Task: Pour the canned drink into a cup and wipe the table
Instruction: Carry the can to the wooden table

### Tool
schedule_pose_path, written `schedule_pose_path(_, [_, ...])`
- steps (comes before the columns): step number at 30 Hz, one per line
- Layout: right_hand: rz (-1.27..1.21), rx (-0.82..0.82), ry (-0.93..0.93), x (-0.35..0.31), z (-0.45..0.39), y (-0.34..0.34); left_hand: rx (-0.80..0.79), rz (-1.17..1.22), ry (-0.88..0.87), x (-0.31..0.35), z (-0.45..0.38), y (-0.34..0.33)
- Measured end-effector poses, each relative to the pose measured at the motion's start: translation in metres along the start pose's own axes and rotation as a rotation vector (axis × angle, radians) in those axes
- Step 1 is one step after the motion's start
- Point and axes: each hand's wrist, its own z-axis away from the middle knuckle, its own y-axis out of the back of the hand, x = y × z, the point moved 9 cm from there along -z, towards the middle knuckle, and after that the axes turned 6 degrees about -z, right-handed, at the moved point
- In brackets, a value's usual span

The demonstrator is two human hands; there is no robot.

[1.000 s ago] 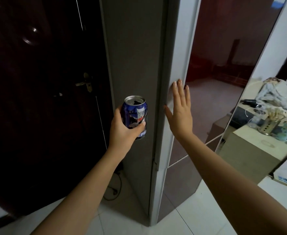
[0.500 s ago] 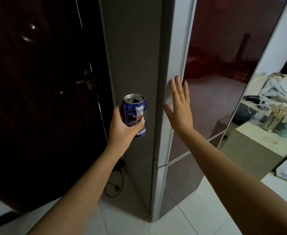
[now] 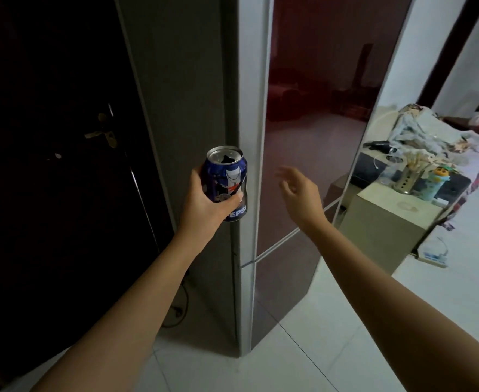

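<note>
Head view: a person stands at a fridge (image 3: 312, 114) w/ a glossy dark-red door, both bare arms reaching fwd. Left hand (image 3: 204, 205) grips a blue can (image 3: 227, 185), fingers and thumb curled round its lower body. The can is upright, long axis vertical, top already open, held in the air in front of the fridge's grey edge. Right hand (image 3: 300, 190) hangs free just right of the can, in front of the door but apart from it, fingers loosely spread, holding nothing. No cup or table for pouring is in view; a small cabinet (image 3: 385, 222) w/ a utensil holder (image 3: 408, 179) stands farther right. Likely next: carry the can, kept level, to a cup elsewhere.
</note>
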Motion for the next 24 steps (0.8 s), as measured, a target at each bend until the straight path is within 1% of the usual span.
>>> schedule_pose_path(3, [-0.218,-0.089,-0.279,0.035,0.033,-0.005,-0.098,0.033,-0.017,0.004,0.006,-0.024])
schedule_pose_path(5, [-0.400,-0.125,-0.450,0.047,0.063,-0.007,-0.179,0.063,-0.036,0.005,0.013,-0.041])
schedule_pose_path(8, [-0.590,-0.101,-0.598,0.052,0.102,-0.001,-0.303,0.076,-0.072,0.010,0.025,-0.065])
schedule_pose_path(12, [-0.711,-0.011,-0.660,0.053,0.144,0.018,-0.464,0.069,-0.109,0.019,0.048,-0.093])
schedule_pose_path(15, [-0.756,0.126,-0.677,0.053,0.177,0.042,-0.628,0.078,-0.141,0.027,0.075,-0.118])
schedule_pose_path(21, [-0.724,0.371,-0.717,0.053,0.261,0.095,-0.934,0.177,-0.185,0.047,0.147,-0.170])
schedule_pose_path(24, [-0.724,0.505,-0.733,0.052,0.312,0.123,-1.050,0.212,-0.226,0.061,0.191,-0.195])
